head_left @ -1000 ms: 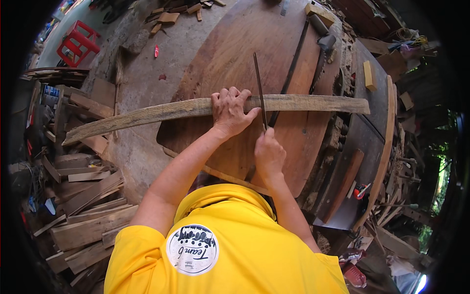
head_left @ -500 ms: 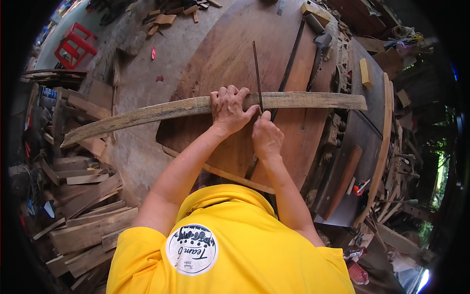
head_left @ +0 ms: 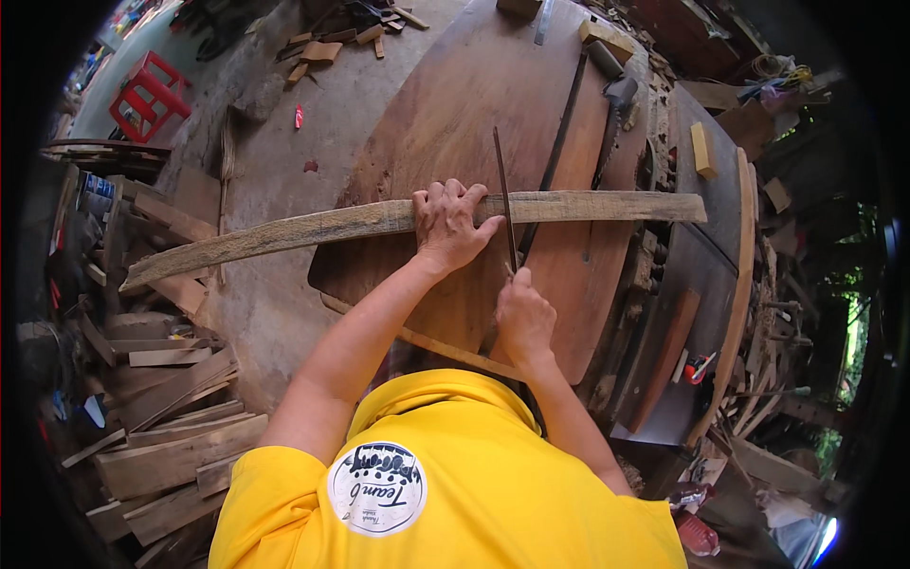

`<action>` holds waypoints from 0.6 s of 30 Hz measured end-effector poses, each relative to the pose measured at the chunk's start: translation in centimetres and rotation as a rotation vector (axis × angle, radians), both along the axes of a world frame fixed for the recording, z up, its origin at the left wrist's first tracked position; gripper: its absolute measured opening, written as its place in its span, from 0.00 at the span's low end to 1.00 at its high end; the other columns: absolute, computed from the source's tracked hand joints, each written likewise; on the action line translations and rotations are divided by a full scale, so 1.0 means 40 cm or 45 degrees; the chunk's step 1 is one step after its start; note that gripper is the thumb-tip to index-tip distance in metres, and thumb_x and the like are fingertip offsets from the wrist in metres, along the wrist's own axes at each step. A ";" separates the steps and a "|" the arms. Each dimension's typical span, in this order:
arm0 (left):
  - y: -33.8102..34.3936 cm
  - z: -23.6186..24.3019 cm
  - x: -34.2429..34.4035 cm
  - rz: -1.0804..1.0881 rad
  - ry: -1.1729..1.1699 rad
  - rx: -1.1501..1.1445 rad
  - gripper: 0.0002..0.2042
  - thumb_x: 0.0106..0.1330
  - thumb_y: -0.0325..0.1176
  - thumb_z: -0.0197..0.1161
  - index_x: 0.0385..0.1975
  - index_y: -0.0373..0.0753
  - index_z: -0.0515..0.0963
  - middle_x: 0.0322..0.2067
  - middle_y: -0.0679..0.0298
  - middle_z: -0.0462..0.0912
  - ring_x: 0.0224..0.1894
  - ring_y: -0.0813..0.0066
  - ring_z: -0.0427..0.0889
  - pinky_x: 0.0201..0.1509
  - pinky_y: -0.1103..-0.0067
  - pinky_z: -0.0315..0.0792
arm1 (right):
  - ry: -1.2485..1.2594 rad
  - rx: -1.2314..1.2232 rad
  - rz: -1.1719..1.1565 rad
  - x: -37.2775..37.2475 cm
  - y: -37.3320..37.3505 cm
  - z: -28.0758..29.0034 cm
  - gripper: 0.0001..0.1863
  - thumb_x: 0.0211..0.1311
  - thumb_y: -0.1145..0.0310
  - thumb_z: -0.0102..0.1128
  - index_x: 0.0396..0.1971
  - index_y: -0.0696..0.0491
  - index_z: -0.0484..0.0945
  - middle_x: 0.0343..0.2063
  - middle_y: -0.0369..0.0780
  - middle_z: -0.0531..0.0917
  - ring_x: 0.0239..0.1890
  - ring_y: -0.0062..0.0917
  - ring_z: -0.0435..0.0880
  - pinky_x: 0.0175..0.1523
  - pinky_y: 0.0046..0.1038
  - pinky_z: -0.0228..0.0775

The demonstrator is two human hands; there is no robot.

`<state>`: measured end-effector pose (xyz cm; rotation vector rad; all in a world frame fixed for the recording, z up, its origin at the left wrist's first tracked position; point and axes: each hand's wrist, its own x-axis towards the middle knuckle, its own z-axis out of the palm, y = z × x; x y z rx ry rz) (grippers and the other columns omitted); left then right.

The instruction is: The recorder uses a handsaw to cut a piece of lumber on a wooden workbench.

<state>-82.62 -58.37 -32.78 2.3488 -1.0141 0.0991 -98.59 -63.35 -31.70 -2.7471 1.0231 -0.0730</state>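
Observation:
A long, slightly curved, rough wooden board (head_left: pixel 313 228) lies crosswise over the brown wooden work surface (head_left: pixel 427 114), its left end reaching past that surface. My left hand (head_left: pixel 451 226) presses on the board near its middle, fingers curled over the far edge and thumb pointing right. Just right of that thumb, a thin dark handsaw (head_left: pixel 502 180), its blade seen nearly edge-on, crosses the board. My right hand (head_left: pixel 526 318) is closed round the saw's near end, on the near side of the board. The fingers hide most of the handle.
Offcuts (head_left: pixel 180 450) are piled at the left. A red plastic stool (head_left: pixel 150 97) stands at the far left. On the right, a dark bench (head_left: pixel 678 275) carries a small wooden block (head_left: pixel 703 150) and a reddish-brown strip (head_left: pixel 666 360). A dark metal bar (head_left: pixel 566 119) lies beyond the board.
My right hand has drawn the saw toward my body, so its tip is nearer the board. My left hand keeps its grip on the board.

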 end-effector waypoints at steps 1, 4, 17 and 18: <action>0.000 0.012 0.011 0.017 -0.016 -0.004 0.19 0.52 0.52 0.67 0.40 0.49 0.80 0.36 0.64 0.75 0.44 0.64 0.72 0.50 0.67 0.57 | 0.026 0.009 -0.009 -0.006 0.005 0.006 0.10 0.69 0.62 0.45 0.33 0.53 0.67 0.18 0.48 0.82 0.23 0.43 0.85 0.27 0.44 0.78; -0.034 0.027 0.004 -0.055 0.010 -0.034 0.19 0.52 0.52 0.67 0.40 0.49 0.79 0.36 0.64 0.75 0.43 0.64 0.72 0.50 0.66 0.57 | -0.040 -0.007 -0.029 0.087 -0.069 0.010 0.09 0.69 0.64 0.44 0.34 0.54 0.68 0.19 0.49 0.82 0.24 0.45 0.85 0.29 0.44 0.78; -0.010 0.019 -0.036 -0.018 -0.034 -0.031 0.20 0.52 0.55 0.66 0.40 0.52 0.78 0.36 0.62 0.75 0.45 0.63 0.72 0.50 0.63 0.60 | -0.089 0.012 0.002 0.098 -0.081 0.009 0.11 0.70 0.62 0.41 0.36 0.55 0.68 0.23 0.51 0.83 0.29 0.48 0.85 0.34 0.47 0.77; 0.001 0.024 -0.033 -0.008 -0.030 -0.036 0.20 0.52 0.55 0.66 0.41 0.51 0.79 0.36 0.62 0.75 0.45 0.63 0.72 0.50 0.64 0.60 | -0.096 0.056 0.004 0.102 -0.075 0.015 0.11 0.70 0.62 0.41 0.36 0.55 0.68 0.24 0.52 0.83 0.30 0.48 0.85 0.35 0.47 0.77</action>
